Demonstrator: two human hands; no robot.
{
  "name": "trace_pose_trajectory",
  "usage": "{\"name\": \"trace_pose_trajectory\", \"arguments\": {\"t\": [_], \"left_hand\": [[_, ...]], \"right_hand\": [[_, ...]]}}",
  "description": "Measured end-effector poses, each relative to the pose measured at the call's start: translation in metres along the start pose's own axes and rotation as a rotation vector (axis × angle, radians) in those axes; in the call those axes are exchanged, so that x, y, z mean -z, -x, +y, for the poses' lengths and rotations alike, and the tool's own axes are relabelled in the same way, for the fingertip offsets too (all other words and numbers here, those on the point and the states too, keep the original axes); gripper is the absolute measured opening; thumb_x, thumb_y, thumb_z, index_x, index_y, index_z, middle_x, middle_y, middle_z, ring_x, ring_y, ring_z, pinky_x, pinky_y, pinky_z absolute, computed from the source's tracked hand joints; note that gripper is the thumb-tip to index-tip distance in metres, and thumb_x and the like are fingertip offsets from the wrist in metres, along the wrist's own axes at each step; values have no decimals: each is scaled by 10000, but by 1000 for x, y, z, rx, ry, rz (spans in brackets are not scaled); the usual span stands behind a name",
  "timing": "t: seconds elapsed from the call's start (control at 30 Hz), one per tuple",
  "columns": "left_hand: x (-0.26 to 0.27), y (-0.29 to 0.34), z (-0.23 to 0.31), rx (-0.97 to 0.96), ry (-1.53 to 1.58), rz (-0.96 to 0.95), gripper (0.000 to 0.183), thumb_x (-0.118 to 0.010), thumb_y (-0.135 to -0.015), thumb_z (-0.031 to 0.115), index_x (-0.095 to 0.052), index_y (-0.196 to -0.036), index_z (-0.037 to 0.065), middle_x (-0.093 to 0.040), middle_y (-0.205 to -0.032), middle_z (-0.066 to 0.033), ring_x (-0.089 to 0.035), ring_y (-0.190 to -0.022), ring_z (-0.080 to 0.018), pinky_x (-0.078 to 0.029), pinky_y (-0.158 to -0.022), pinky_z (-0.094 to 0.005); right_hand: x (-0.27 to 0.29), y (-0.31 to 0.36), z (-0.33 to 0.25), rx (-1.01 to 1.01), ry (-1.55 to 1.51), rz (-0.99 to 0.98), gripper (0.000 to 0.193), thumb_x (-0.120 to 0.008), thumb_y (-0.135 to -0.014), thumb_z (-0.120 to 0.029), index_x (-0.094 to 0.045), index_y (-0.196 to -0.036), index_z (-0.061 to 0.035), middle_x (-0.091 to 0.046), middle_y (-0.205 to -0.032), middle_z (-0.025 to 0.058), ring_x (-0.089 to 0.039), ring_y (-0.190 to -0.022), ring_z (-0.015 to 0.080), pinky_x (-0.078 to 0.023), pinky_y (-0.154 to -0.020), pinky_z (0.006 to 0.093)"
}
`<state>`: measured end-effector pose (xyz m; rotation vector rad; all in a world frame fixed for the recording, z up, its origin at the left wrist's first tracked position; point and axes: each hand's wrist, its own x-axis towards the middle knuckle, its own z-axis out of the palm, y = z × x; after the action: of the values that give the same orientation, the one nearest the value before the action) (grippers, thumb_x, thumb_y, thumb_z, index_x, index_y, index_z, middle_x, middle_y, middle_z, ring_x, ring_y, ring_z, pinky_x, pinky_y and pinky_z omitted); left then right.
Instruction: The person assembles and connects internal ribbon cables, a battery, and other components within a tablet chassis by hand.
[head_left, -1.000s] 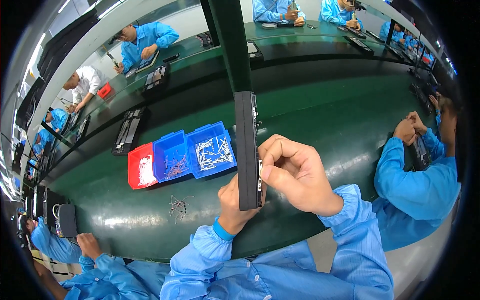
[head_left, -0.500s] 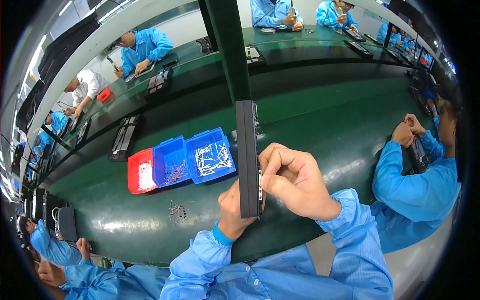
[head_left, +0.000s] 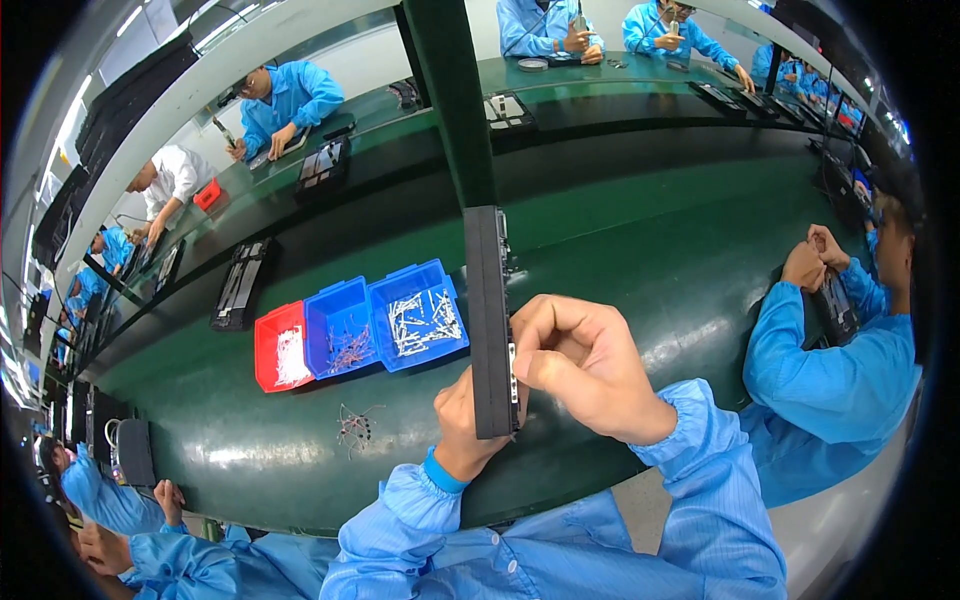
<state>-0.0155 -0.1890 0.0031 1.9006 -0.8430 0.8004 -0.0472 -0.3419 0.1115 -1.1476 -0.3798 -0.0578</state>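
A long black rectangular housing (head_left: 487, 330) stands on edge, tilted up toward me, its component side facing right. My left hand (head_left: 462, 425) is closed around its lower part from behind; the fingers are mostly hidden by the housing. At its right side my right hand (head_left: 575, 365) has thumb and forefinger pinched together against a narrow light-coloured strip (head_left: 513, 385) along the inner edge. Whatever lies between those fingertips is too small to make out. Left of the housing, a blue bin (head_left: 455, 345) holds small white strips.
Beside it are a second blue bin (head_left: 318, 300) with thin reddish wires and a red bin (head_left: 265, 350) with white pieces. A loose wire bundle (head_left: 354, 428) lies on the green table (head_left: 250, 455). Another black housing (head_left: 240, 285) lies farther back. A co-worker (head_left: 830, 370) sits at right.
The housing and my right hand have shifted slightly left together, with the pinch kept at the strip. At the far back right, a co-worker's arm now reaches out to the table.
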Motion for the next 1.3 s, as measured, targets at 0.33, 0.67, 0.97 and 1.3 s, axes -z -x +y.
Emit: {"name": "trace_pose_trajectory", "arguments": {"t": [0.33,0.67,0.97,1.3], "left_hand": [[2,-9,8,-63,-73,28,336,-804,-731,63,-681,-1036,-7,-715,-946,-137,-721,-763,-263,-560,-574,-313],[-2,1,-3,9,12,-6,350,-774,-731,53,-674,-1058,-23,-710,-984,-168,-720,-788,-296,-569,-600,-331],[2,-2,-2,-23,4,-32,371,-748,-743,27,-670,-1101,-35,-709,-1035,-181,-726,-832,-300,-578,-626,-335],[0,1,1,70,123,-27,488,-762,-734,38,-626,-1196,-39,-711,-1033,-160,-735,-837,-263,-583,-621,-315]], "right_hand": [[-3,-3,-10,-97,-2,93,93,-605,-836,24,-557,-915,15,-609,-886,74,-601,-805,113,-526,-714,273],[-3,-5,-8,-82,-41,47,302,-625,-814,41,-491,-1083,15,-575,-976,73,-592,-904,110,-511,-823,266],[-3,-3,-6,-68,3,41,376,-647,-769,47,-457,-1088,-16,-537,-1025,81,-549,-926,110,-486,-839,263],[-6,5,4,35,39,-8,495,-723,-718,17,-443,-1127,3,-469,-1042,74,-514,-971,122,-461,-886,291]]}}
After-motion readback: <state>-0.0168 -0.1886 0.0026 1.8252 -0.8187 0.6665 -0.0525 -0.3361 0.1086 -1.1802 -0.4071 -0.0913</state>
